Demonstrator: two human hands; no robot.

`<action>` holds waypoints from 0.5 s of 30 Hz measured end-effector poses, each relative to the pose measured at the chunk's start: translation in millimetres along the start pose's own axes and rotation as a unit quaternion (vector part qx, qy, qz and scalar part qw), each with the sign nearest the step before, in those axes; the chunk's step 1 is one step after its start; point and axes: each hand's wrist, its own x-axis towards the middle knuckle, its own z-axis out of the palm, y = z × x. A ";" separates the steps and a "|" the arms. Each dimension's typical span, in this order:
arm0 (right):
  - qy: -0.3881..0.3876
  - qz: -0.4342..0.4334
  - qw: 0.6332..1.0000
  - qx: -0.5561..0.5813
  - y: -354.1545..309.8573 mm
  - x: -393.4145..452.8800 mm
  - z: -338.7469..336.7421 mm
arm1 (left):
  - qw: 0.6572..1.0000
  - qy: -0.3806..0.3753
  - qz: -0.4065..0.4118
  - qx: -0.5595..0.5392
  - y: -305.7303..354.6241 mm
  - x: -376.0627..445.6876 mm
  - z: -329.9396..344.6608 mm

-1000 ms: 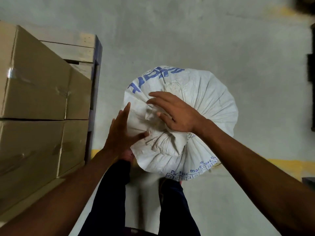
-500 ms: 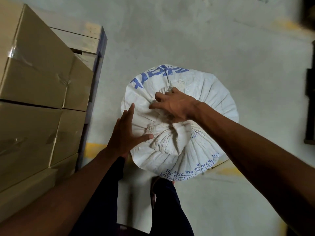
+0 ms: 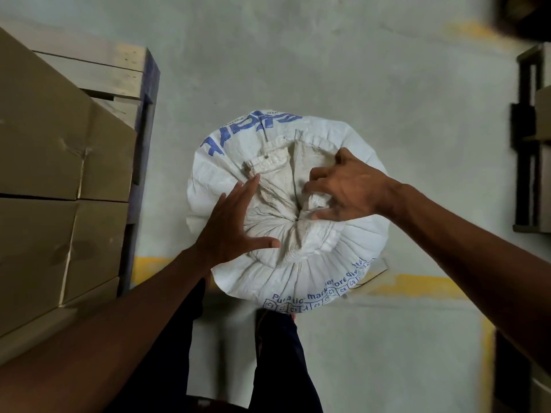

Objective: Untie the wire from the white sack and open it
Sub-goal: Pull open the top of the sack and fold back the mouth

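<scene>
head view looks straight down on the right hand (image 3: 347, 189), whose fingers are curled narrowly into the bunched, gathered neck (image 3: 293, 216) of the white sack (image 3: 351, 251), pinching folds of the dingy cloth just right of the knot of pleats. whether a wire sits under those fingers cannot be told; none shows clearly among the folds. the left hand (image 3: 231, 226) lies flat and spread wide against the left side of the gathered top, fingers stretched toward the far side, thumb pointing right across the near folds, gripping nothing. loose flaps of the sack's mouth (image 3: 280, 162) stand up on the far side of the neck, between the two hands.

the sack stands upright on the grey concrete floor (image 3: 328, 55), about mid-scene, full and round, its pleats fanning out from the tied centre. blue lettering runs along its far left edge and a row of small blue boxes and words along its near rim. the person's dark trouser legs (image 3: 277, 362) show directly near of the sack, touching its near edge in this view.

to the left, stacked cardboard boxes (image 3: 53, 162) rest on a wooden pallet (image 3: 98, 76) with a blue painted end, close beside the sack but apart from it. a yellow painted line (image 3: 417, 286) crosses the floor, passing under the sack. dark shelving (image 3: 527, 144) stands at the right edge.
</scene>
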 end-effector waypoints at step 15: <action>-0.088 0.006 0.994 -0.069 -28.0 -27.5 31.8 | 0.984 0.016 0.110 0.137 7.7 0.6 18.4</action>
